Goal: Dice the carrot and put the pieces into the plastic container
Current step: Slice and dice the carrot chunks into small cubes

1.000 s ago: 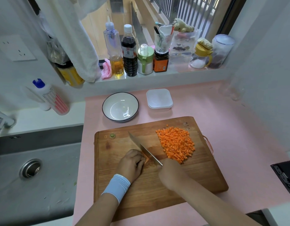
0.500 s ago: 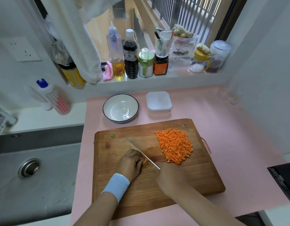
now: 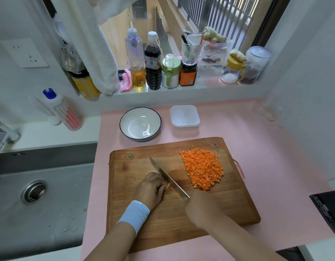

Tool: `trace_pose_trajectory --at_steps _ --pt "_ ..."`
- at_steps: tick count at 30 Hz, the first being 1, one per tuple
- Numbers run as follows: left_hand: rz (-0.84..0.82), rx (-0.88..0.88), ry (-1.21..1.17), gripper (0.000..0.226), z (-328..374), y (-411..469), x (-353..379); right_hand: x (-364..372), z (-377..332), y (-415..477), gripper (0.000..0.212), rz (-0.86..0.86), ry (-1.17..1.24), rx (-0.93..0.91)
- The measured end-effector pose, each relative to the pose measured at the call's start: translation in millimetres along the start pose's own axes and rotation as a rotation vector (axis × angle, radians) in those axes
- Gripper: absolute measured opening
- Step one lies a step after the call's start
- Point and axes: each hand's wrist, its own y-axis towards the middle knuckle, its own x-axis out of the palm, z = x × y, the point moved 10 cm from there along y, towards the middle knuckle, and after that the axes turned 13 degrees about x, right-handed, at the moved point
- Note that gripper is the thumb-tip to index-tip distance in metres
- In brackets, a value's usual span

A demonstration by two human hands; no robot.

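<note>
Here: left fingers (image 3: 160,186) curled on thin carrot sliver (image 3: 168,185); right fingers (image 3: 191,201) grip steel knife (image 3: 170,178).

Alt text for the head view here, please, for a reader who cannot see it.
A person's right hand holds a knife at a small piece of carrot that the left hand pins to a wooden cutting board, beside a heap of diced carrot. Behind the board, a white bowl and a small plastic container stand on the pink counter.

Orange carrot dice (image 3: 202,169), pink counter (image 3: 266,157), black-rimmed white bowl (image 3: 140,123)
</note>
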Motion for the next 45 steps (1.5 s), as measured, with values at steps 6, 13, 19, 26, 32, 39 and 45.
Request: trace_pose_trajectory --at_steps 6,13,19,26,32,39,45 --pt "-0.007 0.003 0.005 0.012 -2 -2 2 5 -21 15 0.025 -0.051 0.021 -0.008" --pt "0.008 0.053 0.014 0.005 4 -1 1 7 -22 14 0.021 -0.045 0.067 -0.03" --pt "0.02 0.016 0.021 0.007 1 -3 1 5 -23 7 0.022 -0.01 0.069 -0.059" --pt "0.06 -0.01 0.011 0.023 -1 -5 -1 -4 -20 -14 0.024 0.123 -0.055 -0.108" --pt "0.053 -0.026 -0.008 0.007 -4 -7 0 -1 -14 -12 0.023 0.089 -0.048 -0.073" --pt "0.049 -0.009 -0.029 0.01 -6 -7 3 7 -16 7 0.027 -0.019 0.028 0.003" --pt "0.064 0.035 -0.038 0.007 1 -5 0 8 -24 15 0.018 -0.056 0.063 0.004"
